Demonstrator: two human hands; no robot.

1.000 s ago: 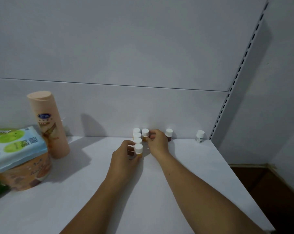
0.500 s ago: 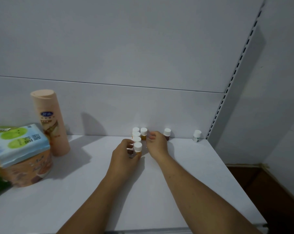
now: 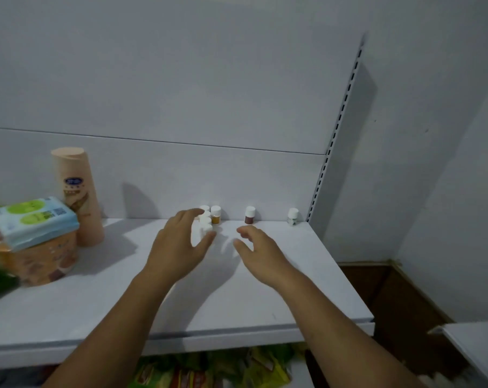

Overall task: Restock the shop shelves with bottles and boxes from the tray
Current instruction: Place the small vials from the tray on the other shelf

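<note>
Several small white-capped bottles stand in a tight cluster (image 3: 207,219) at the back of the white shelf (image 3: 307,275). One with yellow contents (image 3: 216,215) is at the cluster's right. A brown one (image 3: 249,215) and a pale one (image 3: 292,216) stand apart further right. My left hand (image 3: 178,247) hovers just in front of the cluster, fingers spread and holding nothing. My right hand (image 3: 258,249) hangs over the shelf with fingers loosely curled, empty, below the brown bottle.
A tall peach-coloured bottle (image 3: 77,196) stands at the back left. A blue and green tissue pack (image 3: 34,219) lies on an orange tub (image 3: 45,261) at the left edge. Packaged goods (image 3: 209,371) fill the shelf below. A slotted upright (image 3: 335,130) borders the right.
Both hands have let go of the small bottles and pulled back toward me, fingers spreading. The view has tilted down, showing the shelf's front edge and the lower shelf.
</note>
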